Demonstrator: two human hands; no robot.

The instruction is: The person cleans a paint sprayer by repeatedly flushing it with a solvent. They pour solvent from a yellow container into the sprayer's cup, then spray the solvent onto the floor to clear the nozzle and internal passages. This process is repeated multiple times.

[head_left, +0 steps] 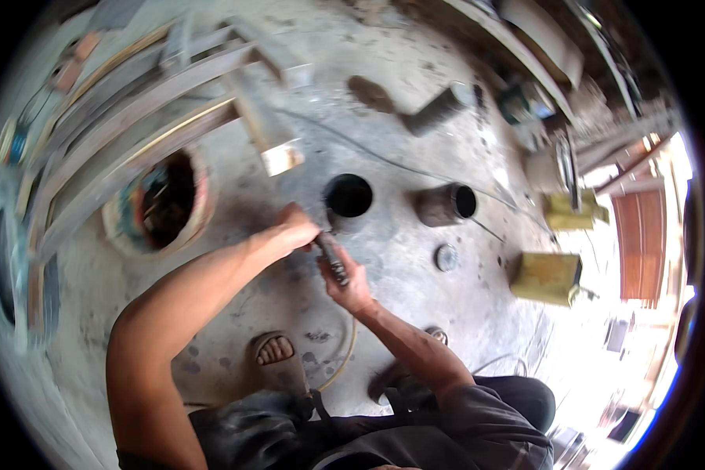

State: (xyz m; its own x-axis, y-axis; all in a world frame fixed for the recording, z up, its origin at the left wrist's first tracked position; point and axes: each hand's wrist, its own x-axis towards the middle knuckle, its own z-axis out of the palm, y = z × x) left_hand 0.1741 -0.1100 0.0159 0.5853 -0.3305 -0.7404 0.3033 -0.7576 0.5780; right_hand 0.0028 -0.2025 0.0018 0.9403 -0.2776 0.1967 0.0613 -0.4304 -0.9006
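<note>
My right hand is closed around a dark, elongated hand tool; blur hides its exact kind. A yellow hose runs down from below this hand to the floor near my feet. My left hand is closed at the far end of the same tool, with its fingertips partly hidden. Just beyond both hands an open dark cylinder stands upright on the floor, its hollow mouth facing up. Whether the tool touches its near side I cannot tell.
To the right stands another dark cylinder, near a small round disc. A grey cylinder is farther back. A debris-filled bucket and wooden frames are at left. Yellow containers stand right. A cable crosses the floor.
</note>
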